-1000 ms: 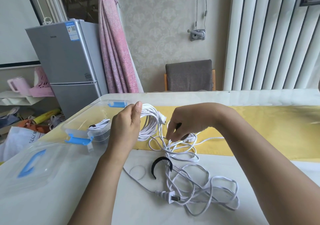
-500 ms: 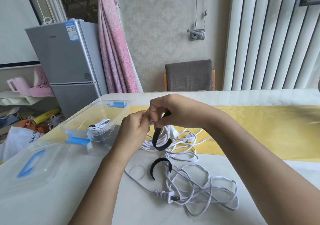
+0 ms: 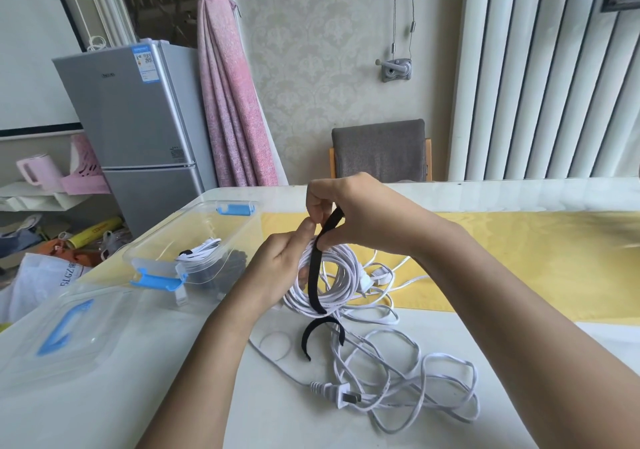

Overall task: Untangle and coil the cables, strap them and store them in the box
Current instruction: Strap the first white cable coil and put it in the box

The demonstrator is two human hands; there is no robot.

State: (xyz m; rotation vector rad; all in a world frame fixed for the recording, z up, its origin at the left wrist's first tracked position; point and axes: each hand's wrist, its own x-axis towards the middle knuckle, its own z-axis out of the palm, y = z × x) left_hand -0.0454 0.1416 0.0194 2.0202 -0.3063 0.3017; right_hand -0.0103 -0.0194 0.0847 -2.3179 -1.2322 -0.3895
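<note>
Strap work begun: black fabric strap (image 3: 314, 275) now drawn up across white flat-cable coil (image 3: 341, 275); 1 s ago R hand (image 3: 356, 213) was down among loose cable. Coiling judged done. Coil is gripped by L hand (image 3: 277, 265), strap's top pinched by R hand, over mid table (image 3: 173, 396), beside clear plastic box w/ blue clips (image 3: 221, 230). Loops neat; second white cable (image 3: 325, 388) left tangled nr front edge.

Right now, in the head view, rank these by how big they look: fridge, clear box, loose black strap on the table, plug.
1. fridge, though it stands farthest from the camera.
2. clear box.
3. loose black strap and plug: about alike, so left unranked.
</note>
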